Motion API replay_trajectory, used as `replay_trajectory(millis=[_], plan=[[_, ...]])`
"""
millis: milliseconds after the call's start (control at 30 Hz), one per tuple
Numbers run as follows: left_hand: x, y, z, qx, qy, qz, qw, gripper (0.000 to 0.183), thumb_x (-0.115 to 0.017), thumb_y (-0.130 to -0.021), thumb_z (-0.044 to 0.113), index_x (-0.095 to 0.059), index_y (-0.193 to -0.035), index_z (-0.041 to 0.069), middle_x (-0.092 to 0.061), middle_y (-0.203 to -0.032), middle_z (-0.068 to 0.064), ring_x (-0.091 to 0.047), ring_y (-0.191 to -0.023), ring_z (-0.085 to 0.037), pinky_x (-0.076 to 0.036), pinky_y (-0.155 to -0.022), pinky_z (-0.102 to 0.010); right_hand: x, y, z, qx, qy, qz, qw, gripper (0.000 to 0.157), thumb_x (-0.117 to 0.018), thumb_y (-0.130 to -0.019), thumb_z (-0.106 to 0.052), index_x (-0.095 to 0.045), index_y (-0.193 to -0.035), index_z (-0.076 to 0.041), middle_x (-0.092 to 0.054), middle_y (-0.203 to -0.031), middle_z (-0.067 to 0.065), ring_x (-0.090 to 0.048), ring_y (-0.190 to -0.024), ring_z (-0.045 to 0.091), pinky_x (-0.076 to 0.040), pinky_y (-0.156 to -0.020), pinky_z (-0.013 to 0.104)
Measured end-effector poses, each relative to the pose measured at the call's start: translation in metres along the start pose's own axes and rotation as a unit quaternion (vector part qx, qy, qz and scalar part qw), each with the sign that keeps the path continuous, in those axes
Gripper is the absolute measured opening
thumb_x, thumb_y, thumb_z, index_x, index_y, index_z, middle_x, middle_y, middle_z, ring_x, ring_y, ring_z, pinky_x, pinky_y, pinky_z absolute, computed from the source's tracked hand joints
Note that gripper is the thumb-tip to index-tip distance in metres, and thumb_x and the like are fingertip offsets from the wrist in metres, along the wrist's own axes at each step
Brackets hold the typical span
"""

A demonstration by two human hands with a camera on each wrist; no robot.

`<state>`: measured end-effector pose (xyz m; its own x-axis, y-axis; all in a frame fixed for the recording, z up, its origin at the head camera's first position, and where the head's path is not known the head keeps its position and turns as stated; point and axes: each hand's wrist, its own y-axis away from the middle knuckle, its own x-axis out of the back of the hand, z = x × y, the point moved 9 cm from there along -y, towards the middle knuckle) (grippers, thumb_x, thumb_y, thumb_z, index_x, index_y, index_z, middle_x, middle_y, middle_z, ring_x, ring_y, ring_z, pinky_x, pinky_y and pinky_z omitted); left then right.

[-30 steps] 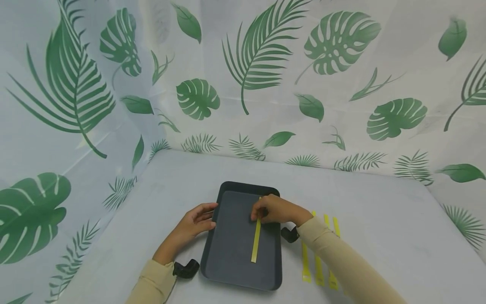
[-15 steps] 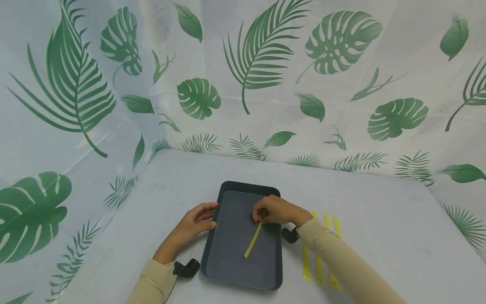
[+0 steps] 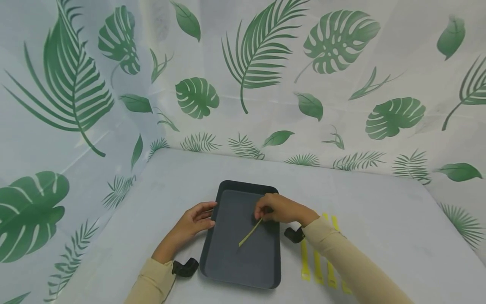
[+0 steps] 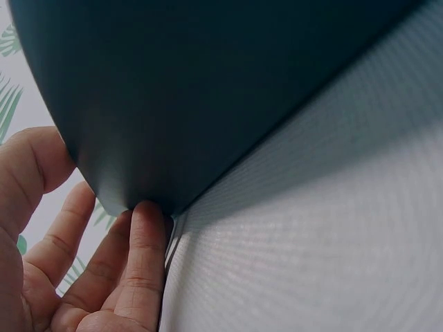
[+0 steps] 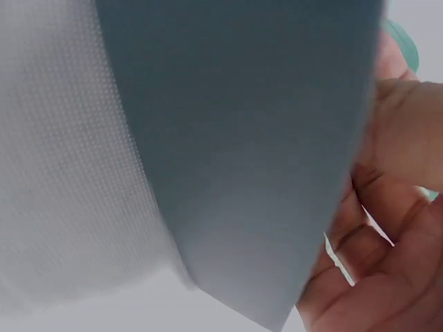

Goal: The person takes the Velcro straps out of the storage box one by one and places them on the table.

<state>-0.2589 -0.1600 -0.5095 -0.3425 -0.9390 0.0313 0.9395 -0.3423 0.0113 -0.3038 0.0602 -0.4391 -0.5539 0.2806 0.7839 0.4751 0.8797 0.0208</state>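
In the head view, the dark grey tray (image 3: 243, 257) lies lengthwise on the white table. My left hand (image 3: 195, 221) touches its left side with loosely extended fingers. The left wrist view shows those fingers (image 4: 145, 256) against the outer wall of the tray (image 4: 208, 104). Over the tray's right half, my right hand (image 3: 275, 208) pinches one end of a thin yellow strap (image 3: 249, 233). The strap's other end slants down to the left over the tray floor. In the right wrist view the tray wall (image 5: 242, 173) hides the strap and most of the right fingertips (image 5: 374, 200).
Several more yellow straps (image 3: 305, 266) lie side by side on the table right of the tray, partly under the right sleeve (image 3: 349, 257). A black wrist camera (image 3: 185, 267) sits on the left wrist, another (image 3: 294, 234) on the right. Leaf-printed cloth (image 3: 265, 118) walls the table.
The strap in my right hand has turned: its free end has swung left and away from me, and it now appears edge-on. The left hand and tray stay put.
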Motion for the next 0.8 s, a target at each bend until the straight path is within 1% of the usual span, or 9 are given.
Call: replay_trajectory(millis=[67, 133, 267, 400, 500, 600, 733, 800], plan=[[0.000, 0.000, 0.001, -0.001, 0.000, -0.001, 1.0000, 0.062, -0.071, -0.103, 0.006, -0.045, -0.157, -0.010, -0.042, -0.163, -0.033, -0.043, -0.150, -0.051, -0.055, -0.104, -0.026, 0.003, 0.002, -0.001, 0.002, 0.000, 0.004, 1.000, 0.024, -0.075, -0.091, 0.013, -0.078, -0.098, -0.009, -0.073, -0.096, -0.007, -0.059, -0.091, 0.004, -0.056, -0.084, 0.028], [0.000, 0.000, 0.001, -0.002, 0.000, -0.002, 1.0000, 0.062, -0.071, -0.103, 0.005, -0.045, -0.157, -0.010, -0.042, -0.163, -0.033, -0.043, -0.150, -0.051, -0.055, -0.105, -0.027, 0.006, 0.003, -0.003, 0.005, -0.012, 0.009, 1.000, 0.023, -0.075, -0.091, 0.014, -0.079, -0.100, -0.007, -0.072, -0.097, -0.006, -0.059, -0.092, 0.005, -0.056, -0.085, 0.029], [0.000, -0.001, 0.001, 0.000, 0.000, -0.003, 1.0000, 0.063, -0.071, -0.103, 0.006, -0.045, -0.157, -0.010, -0.042, -0.164, -0.032, -0.043, -0.150, -0.051, -0.055, -0.105, -0.027, 0.012, 0.006, -0.005, 0.011, -0.036, 0.023, 0.999, 0.023, -0.074, -0.092, 0.015, -0.081, -0.105, -0.003, -0.070, -0.099, -0.004, -0.062, -0.092, 0.006, -0.060, -0.082, 0.029], [0.001, 0.000, 0.001, 0.004, -0.005, 0.001, 1.0000, 0.063, -0.072, -0.103, 0.007, -0.045, -0.158, -0.009, -0.042, -0.164, -0.032, -0.044, -0.150, -0.050, -0.055, -0.105, -0.027, 0.020, 0.010, -0.006, 0.012, -0.039, 0.049, 0.998, 0.023, -0.074, -0.094, 0.013, -0.082, -0.108, -0.004, -0.069, -0.099, -0.001, -0.066, -0.092, 0.009, -0.062, -0.083, 0.030], [0.001, 0.000, 0.001, 0.005, -0.004, 0.000, 1.0000, 0.063, -0.072, -0.103, 0.007, -0.045, -0.158, -0.009, -0.042, -0.164, -0.031, -0.044, -0.150, -0.050, -0.055, -0.105, -0.027, 0.027, 0.013, -0.011, 0.021, -0.053, 0.069, 0.996, 0.021, -0.073, -0.097, 0.011, -0.082, -0.109, -0.004, -0.070, -0.100, 0.005, -0.067, -0.091, 0.013, -0.062, -0.082, 0.032], [0.000, 0.000, 0.001, 0.002, 0.000, -0.003, 1.0000, 0.063, -0.071, -0.103, 0.006, -0.045, -0.158, -0.010, -0.042, -0.164, -0.032, -0.043, -0.150, -0.051, -0.055, -0.105, -0.027, 0.032, 0.015, -0.014, 0.025, -0.077, 0.083, 0.993, 0.014, -0.072, -0.099, 0.008, -0.079, -0.108, -0.001, -0.070, -0.102, 0.009, -0.066, -0.088, 0.015, -0.061, -0.081, 0.032], [0.000, 0.000, 0.001, 0.000, -0.001, -0.003, 1.0000, 0.063, -0.071, -0.103, 0.006, -0.045, -0.158, -0.010, -0.042, -0.163, -0.032, -0.044, -0.150, -0.051, -0.055, -0.104, -0.026, 0.035, 0.018, -0.014, 0.015, -0.106, 0.091, 0.990, 0.007, -0.071, -0.100, 0.006, -0.074, -0.107, 0.005, -0.068, -0.101, 0.006, -0.065, -0.088, 0.013, -0.061, -0.081, 0.031], [-0.001, 0.000, 0.001, -0.001, -0.003, -0.003, 1.0000, 0.063, -0.071, -0.103, 0.006, -0.045, -0.157, -0.010, -0.042, -0.163, -0.033, -0.044, -0.150, -0.051, -0.055, -0.104, -0.026, 0.035, 0.020, -0.015, 0.007, -0.119, 0.095, 0.988, 0.006, -0.072, -0.101, 0.005, -0.073, -0.107, 0.006, -0.068, -0.100, 0.004, -0.064, -0.088, 0.012, -0.059, -0.081, 0.030]])
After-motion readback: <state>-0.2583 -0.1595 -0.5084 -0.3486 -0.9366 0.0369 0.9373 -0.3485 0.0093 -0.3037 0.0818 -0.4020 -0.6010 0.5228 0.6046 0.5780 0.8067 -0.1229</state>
